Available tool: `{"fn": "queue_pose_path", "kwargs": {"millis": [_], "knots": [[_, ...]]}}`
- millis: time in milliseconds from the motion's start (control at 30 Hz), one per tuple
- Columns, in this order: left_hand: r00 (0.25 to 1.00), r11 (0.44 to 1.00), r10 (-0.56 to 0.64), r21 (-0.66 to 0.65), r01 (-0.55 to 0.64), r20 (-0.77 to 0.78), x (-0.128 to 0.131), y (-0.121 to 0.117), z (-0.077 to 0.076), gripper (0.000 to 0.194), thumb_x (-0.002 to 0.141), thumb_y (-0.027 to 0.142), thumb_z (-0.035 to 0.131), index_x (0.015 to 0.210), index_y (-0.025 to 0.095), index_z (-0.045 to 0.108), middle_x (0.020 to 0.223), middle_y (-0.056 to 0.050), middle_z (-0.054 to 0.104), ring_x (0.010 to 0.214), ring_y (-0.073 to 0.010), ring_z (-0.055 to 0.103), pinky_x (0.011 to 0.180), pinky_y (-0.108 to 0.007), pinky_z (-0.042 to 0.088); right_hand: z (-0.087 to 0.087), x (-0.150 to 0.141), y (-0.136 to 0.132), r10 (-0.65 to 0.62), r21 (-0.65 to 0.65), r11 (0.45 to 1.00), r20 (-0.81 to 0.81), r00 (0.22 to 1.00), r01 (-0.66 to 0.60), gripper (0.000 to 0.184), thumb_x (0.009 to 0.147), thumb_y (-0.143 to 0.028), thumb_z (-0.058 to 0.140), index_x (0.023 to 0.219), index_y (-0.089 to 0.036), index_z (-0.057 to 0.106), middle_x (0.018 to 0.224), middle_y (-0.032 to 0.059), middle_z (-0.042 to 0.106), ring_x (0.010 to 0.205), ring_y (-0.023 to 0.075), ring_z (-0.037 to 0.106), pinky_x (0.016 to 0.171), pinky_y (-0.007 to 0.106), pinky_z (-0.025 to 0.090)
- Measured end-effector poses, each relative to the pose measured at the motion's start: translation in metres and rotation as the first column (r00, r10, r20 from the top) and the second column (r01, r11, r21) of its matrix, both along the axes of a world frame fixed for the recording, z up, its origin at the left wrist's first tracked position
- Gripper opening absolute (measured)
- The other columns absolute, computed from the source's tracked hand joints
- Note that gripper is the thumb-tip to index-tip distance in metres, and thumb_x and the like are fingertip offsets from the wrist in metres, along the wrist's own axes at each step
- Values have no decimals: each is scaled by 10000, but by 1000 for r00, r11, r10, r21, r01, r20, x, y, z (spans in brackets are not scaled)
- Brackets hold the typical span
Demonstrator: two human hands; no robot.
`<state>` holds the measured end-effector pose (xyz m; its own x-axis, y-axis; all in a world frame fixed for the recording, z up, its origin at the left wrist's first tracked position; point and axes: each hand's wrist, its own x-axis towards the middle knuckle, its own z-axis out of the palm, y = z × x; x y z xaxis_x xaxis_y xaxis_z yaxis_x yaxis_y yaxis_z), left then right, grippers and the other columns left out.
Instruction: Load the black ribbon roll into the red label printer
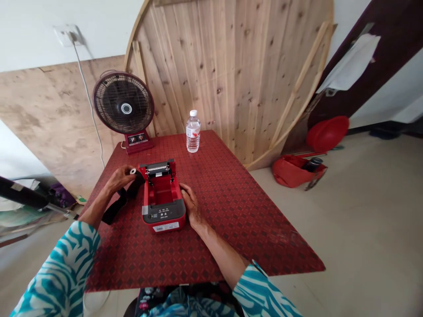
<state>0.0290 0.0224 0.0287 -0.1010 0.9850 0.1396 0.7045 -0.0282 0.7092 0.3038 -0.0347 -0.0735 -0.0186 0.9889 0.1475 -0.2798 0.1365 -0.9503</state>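
A red and dark grey label printer sits on the table with its lid raised and its red inner bay exposed. My left hand, at the printer's upper left side, is closed on a small ribbon roll with a white core end. Loose black ribbon hangs down from it onto the table. Against the printer's right side, my right hand grips the casing, its thumb side near the top edge. Fingertips of the left hand are partly hidden.
The table has a red patterned cover. At its back stand a fan and a water bottle. A cord runs down the wall on the left. A red bag lies on the floor to the right.
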Motion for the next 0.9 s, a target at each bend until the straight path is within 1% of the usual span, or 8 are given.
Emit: {"fn": "queue_pose_path", "kwargs": {"millis": [167,233,300,433,533,633,733,900], "knots": [[918,994,-27,106,-16,396,-17,-44,26,419,605,420,763,909,182,602,806,-32,697,757,-201,654,657,-272,502,-3,-2,2,1,13,1000,-15,1000,-1,369,853,-498,524,1138,-293,636,1166,13,675,1143,227,570,986,396,433],[877,989,-71,147,0,475,-14,-64,37,472,619,442,780,981,189,613,831,-44,701,719,-192,651,611,-264,499,-3,-3,2,-3,6,1000,-19,1000,3,366,851,-495,525,1133,-291,637,1156,13,676,1138,229,571,987,398,430],[865,980,-141,189,55,482,-1,-81,46,517,631,463,784,1041,190,625,858,-55,703,697,-180,645,595,-258,499,-2,-3,1,-5,-9,1000,-15,1000,5,365,851,-492,524,1133,-291,637,1159,14,673,1136,229,569,992,401,425],[927,958,-262,184,218,268,44,-99,54,552,674,469,750,1133,197,610,923,-62,708,801,-207,663,681,-283,531,-1,-3,1,2,-16,1000,-17,1000,-2,372,852,-497,521,1140,-290,634,1143,16,675,1148,229,558,996,404,420],[943,933,-331,141,332,-31,75,-100,50,393,745,431,700,1071,225,623,918,-37,710,842,-213,670,774,-316,537,-3,-3,2,15,-10,1000,-14,1000,-15,371,854,-494,520,1141,-289,635,1144,16,673,1146,224,560,1001,402,417],[869,897,-354,138,420,-346,94,-95,42,267,843,365,617,1077,238,644,956,-50,703,879,-219,673,798,-317,524,-4,-4,3,5,-2,1000,1,1000,-5,365,856,-485,518,1138,-288,641,1177,18,658,1144,217,562,1022,398,399],[757,898,-302,95,430,-579,105,-87,34,305,863,319,613,1152,224,642,1034,-95,700,967,-264,667,829,-344,513,-3,-4,4,-17,16,1000,0,1000,17,350,854,-474,522,1123,-290,650,1192,14,649,1152,209,555,1047,392,377],[584,935,-319,-147,322,-746,123,-73,35,284,871,287,616,1144,224,666,1087,-110,715,1044,-298,654,859,-367,507,-2,-6,4,-25,40,999,5,1000,25,335,852,-449,521,1108,-278,653,1165,18,656,1156,207,547,1048,386,376]]}}
